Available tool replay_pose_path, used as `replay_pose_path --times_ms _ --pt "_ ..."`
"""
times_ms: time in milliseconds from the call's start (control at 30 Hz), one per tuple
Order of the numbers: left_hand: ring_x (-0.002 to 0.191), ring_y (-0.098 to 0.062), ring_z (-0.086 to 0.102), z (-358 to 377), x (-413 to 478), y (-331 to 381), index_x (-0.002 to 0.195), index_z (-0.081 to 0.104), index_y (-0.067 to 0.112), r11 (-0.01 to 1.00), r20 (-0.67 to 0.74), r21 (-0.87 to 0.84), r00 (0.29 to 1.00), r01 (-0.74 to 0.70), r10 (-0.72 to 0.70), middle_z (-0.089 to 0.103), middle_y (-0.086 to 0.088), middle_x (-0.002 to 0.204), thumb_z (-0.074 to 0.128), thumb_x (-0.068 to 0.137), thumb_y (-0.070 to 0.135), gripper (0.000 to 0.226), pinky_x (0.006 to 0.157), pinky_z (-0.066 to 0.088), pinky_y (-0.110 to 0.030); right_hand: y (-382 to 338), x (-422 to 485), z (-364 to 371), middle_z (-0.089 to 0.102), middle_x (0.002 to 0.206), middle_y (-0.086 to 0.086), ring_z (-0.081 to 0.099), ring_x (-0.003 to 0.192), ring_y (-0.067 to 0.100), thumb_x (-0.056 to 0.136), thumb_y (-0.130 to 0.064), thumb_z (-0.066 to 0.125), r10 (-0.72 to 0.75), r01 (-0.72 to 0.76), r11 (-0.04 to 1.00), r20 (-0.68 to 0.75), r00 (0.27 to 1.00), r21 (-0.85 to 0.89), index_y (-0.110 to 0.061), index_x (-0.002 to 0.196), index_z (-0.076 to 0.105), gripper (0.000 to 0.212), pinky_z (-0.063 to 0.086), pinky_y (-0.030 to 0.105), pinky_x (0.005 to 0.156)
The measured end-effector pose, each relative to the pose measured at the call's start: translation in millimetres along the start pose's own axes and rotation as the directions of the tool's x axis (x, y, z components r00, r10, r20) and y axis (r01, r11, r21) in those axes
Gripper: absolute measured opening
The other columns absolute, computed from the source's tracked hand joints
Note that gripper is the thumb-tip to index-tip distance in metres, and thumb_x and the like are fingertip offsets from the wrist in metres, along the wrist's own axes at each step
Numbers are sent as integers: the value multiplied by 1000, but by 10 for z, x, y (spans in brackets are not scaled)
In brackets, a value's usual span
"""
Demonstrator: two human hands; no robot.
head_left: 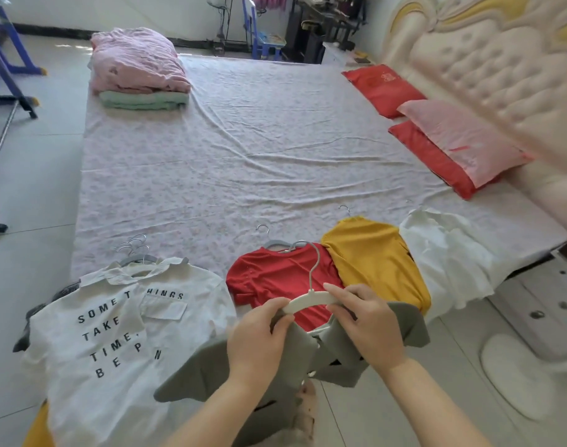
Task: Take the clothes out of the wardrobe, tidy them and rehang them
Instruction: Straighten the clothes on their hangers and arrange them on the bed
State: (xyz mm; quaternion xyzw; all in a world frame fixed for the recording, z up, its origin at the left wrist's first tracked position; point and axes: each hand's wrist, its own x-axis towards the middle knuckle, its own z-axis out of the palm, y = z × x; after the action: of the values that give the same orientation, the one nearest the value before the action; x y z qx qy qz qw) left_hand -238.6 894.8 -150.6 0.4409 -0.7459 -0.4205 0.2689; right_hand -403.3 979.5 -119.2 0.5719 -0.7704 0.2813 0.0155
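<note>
Holding a white hanger over the near edge of the bed, pinching its left end with the left hand, curling the right hand round its right end, carrying a grey garment beneath.

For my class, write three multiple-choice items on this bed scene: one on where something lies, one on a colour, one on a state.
1. Where does the yellow top lie?
A) on the floor
B) between the red top and the white garment
C) on a chair

2. What colour is the hanger in the hands?
A) blue
B) black
C) white

3. The grey garment is:
A) held up by both hands
B) folded flat
C) hung on a rail

Answers:
1 B: those two lie either side of it on the bed.
2 C: its white bar shows between the fingers.
3 A: the left hand and right hand grip it at the hanger.
</note>
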Motion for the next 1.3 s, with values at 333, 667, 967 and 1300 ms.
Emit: replay_pose_path --times_ms 333,667,967,1300 --pt "87 -2 60 1104 1223 122 103 66 34 989 -79 37 987 142 -139 66 21 90 63 84 24 21 75 48 -27 1449 1117 334 62 78 -2 61 68 16 71 -12 79 -41 30 997 141 989 77 -21 106 71 37 52 30 60" --pt "92 -15 62 1539 2563 -424 105 65 27 923 -152 151 931 354 -332 69 11 96 61 86 23 21 81 47 -34 2259 2287 1472 60 90 -1 59 82 19 83 -25 67 9 -82 981 385 923 173 -33 111 67 29 47 32 66" --pt "131 -19 34 1658 2966 -1098 140 33 22 754 -48 384 826 534 -561 40 -1 142 58 88 29 58 106 29 -36 2460 2561 2357 51 126 5 49 115 23 89 -23 56 124 -166 986 675 727 -2 -20 129 51 40 42 35 94" --pt "125 -16 40 1256 2217 -1179 137 38 22 683 -95 484 808 547 -581 44 3 135 51 91 32 49 100 33 -30 2015 1888 2273 50 128 -2 44 119 16 93 -27 51 24 -100 994 794 607 46 -21 132 47 40 36 29 99"
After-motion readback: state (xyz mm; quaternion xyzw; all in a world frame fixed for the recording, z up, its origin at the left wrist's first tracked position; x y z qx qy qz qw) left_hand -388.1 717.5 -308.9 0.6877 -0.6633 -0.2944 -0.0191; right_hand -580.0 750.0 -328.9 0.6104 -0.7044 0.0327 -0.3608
